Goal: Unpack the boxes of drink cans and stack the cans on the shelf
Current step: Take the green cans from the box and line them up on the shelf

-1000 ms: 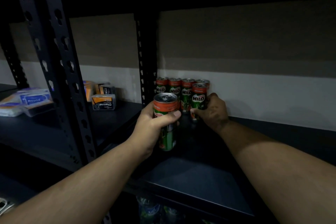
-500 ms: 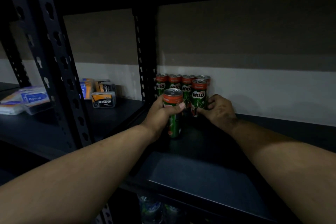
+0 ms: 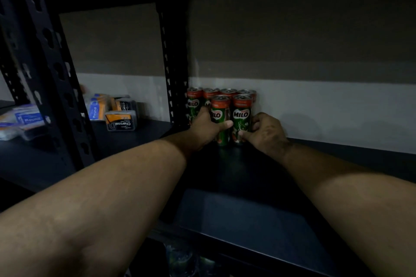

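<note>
Six slim green-and-red metal drink cans marked MILO stand upright in a tight cluster at the far left corner of the dark matte metal shelf board (image 3: 247, 209), against the pale wall and just right of the black perforated steel upright (image 3: 173, 69). Four of them form the far row (image 3: 228, 92), and two stand in front. The left hand (image 3: 206, 129) grasps the near left can (image 3: 219, 117), its thumb curled across the can's front and its fingers wrapped round the far side, out of sight. The right hand (image 3: 265, 131) grasps the near right can (image 3: 242, 117), thumb low on the front near the base and fingers curled round the can's right side. Both near cans stand on the board, touching each other and the row behind. Both bare forearms reach in from the near edge across the board. On the neighbouring shelf to the left, past another black perforated post (image 3: 45, 63), lie small clear plastic packs with orange-and-black labels reading Charcoal (image 3: 121, 120), a blue-and-orange pack reading Round (image 3: 95, 109) beside them, and further left flat blue-and-white packets (image 3: 24, 119).
</note>
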